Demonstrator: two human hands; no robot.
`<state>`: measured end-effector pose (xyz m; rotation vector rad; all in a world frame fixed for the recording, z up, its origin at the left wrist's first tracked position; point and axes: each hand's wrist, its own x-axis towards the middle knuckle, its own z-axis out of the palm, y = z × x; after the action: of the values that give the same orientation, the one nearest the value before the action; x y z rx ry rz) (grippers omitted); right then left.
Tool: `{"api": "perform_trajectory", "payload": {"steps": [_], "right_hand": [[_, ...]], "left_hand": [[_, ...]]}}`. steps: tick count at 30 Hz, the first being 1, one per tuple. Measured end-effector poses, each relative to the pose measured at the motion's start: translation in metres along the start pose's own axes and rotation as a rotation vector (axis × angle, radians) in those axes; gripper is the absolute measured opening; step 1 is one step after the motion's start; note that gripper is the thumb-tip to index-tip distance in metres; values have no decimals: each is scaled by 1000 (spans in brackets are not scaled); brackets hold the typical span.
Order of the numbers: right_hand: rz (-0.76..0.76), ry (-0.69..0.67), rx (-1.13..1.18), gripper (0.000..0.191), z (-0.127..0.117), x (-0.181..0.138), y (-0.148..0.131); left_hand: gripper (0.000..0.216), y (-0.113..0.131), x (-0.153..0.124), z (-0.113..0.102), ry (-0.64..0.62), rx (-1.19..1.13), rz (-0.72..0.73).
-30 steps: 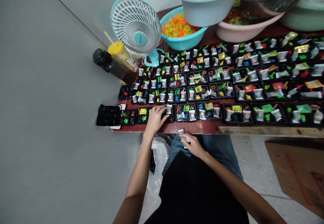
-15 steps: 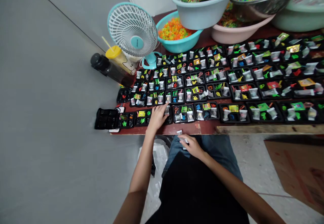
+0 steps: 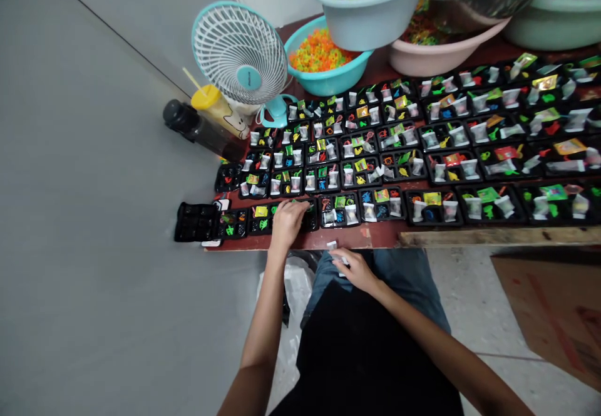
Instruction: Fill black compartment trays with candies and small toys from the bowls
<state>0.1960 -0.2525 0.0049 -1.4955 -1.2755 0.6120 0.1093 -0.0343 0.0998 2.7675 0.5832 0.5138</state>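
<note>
My left hand curls on a black tray, grip unclear — my right hand pinches a white sachet low, clear of the bench.

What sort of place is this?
Likely a makeshift packing workroom: black trays holding small bags and colourful pieces fill a table, with basins of loose pieces behind.

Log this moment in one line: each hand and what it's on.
left hand: on black tray | right hand: pinching small clear bag | nearby: table edge
</note>
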Motion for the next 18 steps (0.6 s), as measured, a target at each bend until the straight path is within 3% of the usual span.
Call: {"api": "perform_trajectory", "payload": {"steps": [2,7,11,15,18], "right_hand": [[-2,2,8,26,0,0,1],[-1,2,10,26,1,0,3],[1,5,12,27,2,-1,4],[7,13,5,26,2,-2,4],[10,12,11,26,1,-1,3]], "left_hand": [[27,3,-5,-4,53,-8,-22],[28,8,-12,1,-54,8,-46],[31,8,-14,9,-24,31,-74],[34,0,-28,-4,17,93,-188],[42,-12,-45,-19,-95,159,-284]]}}
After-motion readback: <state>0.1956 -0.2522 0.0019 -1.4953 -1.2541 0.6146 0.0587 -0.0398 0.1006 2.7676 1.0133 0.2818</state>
